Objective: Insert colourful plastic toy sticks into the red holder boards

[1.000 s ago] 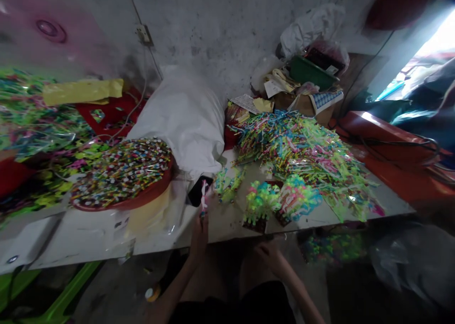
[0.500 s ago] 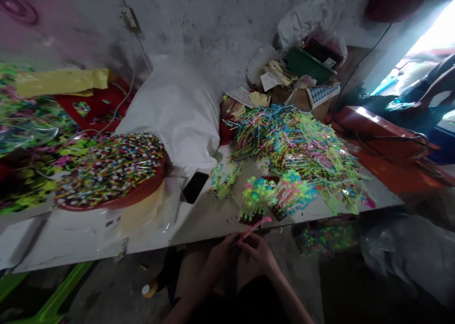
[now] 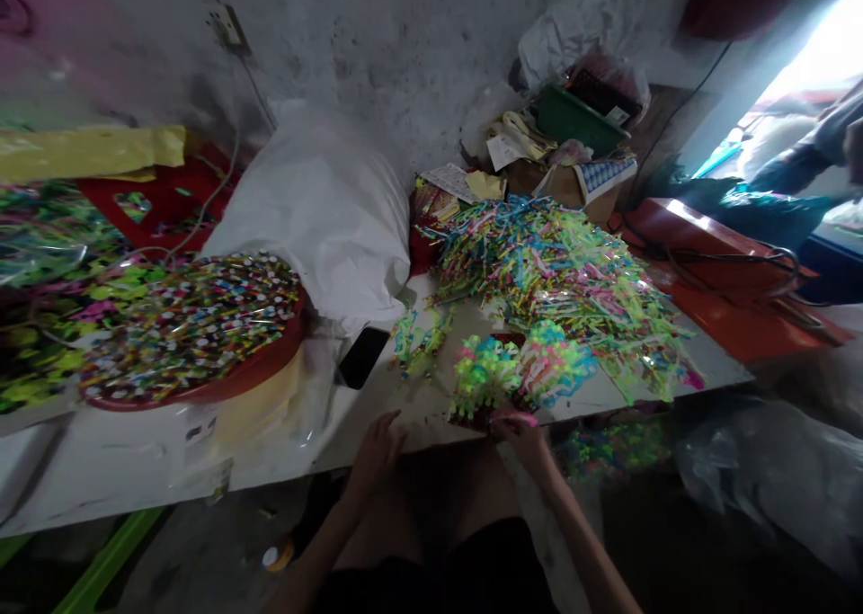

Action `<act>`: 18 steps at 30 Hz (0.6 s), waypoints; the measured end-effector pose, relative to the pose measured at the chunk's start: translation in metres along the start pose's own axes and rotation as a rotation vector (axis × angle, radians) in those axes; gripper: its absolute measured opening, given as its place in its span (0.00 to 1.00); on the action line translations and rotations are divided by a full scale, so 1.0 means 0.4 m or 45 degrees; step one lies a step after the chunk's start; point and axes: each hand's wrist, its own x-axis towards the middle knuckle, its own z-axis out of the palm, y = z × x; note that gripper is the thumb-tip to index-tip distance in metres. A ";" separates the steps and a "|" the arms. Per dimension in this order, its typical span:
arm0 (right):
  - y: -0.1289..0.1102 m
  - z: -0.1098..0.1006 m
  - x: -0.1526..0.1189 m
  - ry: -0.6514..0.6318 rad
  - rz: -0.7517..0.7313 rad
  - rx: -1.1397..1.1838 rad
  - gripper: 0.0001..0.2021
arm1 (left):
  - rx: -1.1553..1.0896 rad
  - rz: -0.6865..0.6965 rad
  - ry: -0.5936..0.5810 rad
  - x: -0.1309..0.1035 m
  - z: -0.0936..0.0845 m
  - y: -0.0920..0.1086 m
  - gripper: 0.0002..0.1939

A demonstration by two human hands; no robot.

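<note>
My right hand (image 3: pixel 522 436) is at the table's front edge, fingers closed on a thin pink plastic piece (image 3: pixel 527 419). It is just below two small bunches: a yellow-green bunch (image 3: pixel 486 371) and a pink, blue and green bunch (image 3: pixel 556 362). My left hand (image 3: pixel 378 448) rests over the table edge further left, fingers stretched and apart, with nothing visible in it. Beyond it lie a few loose greenish pieces (image 3: pixel 422 340) and a black phone (image 3: pixel 362 358). A large heap of thin coloured plastic pieces (image 3: pixel 559 263) spreads behind the bunches.
At left stands a red basin (image 3: pixel 270 367) full of small coloured pieces. A big white sack (image 3: pixel 324 200) leans against the wall. Boxes and a green bin (image 3: pixel 580 124) are piled at the back. A clear plastic bag (image 3: pixel 769 479) sits lower right. Another person's arm (image 3: pixel 809 155) shows far right.
My hands were together over my lap with the pink piece. They have parted: the right carried it forward to the bunches, the left moved left and up to the table edge.
</note>
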 end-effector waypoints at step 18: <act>-0.072 -0.003 0.095 -0.355 -0.035 -0.668 0.11 | 0.246 0.128 -0.043 -0.002 0.010 -0.049 0.18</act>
